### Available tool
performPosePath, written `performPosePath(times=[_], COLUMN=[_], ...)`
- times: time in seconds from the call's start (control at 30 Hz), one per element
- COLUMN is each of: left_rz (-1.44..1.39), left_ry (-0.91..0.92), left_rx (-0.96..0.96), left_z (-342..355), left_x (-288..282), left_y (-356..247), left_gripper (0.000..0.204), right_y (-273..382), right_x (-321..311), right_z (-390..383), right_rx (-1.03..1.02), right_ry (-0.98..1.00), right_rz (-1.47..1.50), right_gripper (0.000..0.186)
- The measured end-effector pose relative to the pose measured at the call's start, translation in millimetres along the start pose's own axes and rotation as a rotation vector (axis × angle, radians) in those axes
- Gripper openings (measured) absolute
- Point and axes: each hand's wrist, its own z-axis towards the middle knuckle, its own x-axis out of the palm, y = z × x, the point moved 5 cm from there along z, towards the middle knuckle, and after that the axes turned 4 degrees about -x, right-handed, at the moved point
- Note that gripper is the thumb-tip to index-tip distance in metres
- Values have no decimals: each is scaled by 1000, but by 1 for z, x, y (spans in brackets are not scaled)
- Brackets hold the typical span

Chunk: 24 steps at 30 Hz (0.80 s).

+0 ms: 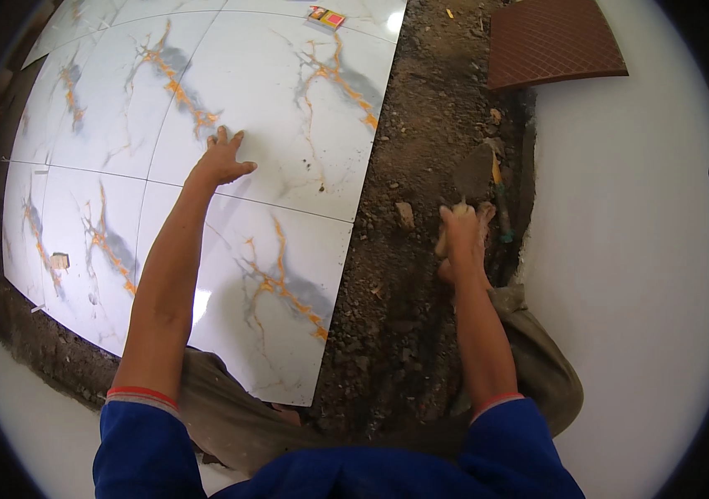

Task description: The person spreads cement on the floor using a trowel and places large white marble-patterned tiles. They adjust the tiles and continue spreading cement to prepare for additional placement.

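My left hand (226, 160) rests with spread fingers on a glossy white floor tile (280, 158) veined in grey and orange. It holds nothing. Over the strip of bare soil (404, 291) to the right, my right hand (463, 229) is wrapped round the handle of a trowel (474, 173). The trowel's grey blade points away from me, just above or against the dirt; which of the two I cannot tell. Beside the blade lies a thin tool-like piece with a yellow part and a green part (502, 204). Part of the trowel handle is hidden by my fingers.
A small red and yellow packet (324, 17) lies on the far tiles. At left, a small tan block (59, 261) sits on a tile. A reddish-brown patterned tile (556, 43) leans at the far right by the white wall (620, 249). A stone (405, 216) lies in the soil.
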Motion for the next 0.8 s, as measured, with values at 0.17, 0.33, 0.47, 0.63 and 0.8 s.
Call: performPosePath(times=[0.17, 0.33, 0.47, 0.63, 0.8], left_rz=[12, -13, 23, 18, -273], left_ry=[21, 17, 13, 50, 94], left_rx=[-15, -16, -28, -1, 64], left_z=[-1, -1, 3, 9, -44], left_x=[-1, -2, 4, -3, -27], left_y=[-1, -1, 3, 0, -2], left_gripper=[98, 97, 96, 99, 89], right_y=[8, -12, -31, -12, -17], right_x=[83, 69, 11, 33, 87], right_z=[8, -73, -153, -119, -67], right_rx=[-70, -208, 1, 46, 400], right_ry=[93, 178, 127, 135, 445], right_rz=[-248, -527, -691, -43, 118], right_gripper=[48, 43, 39, 34, 33])
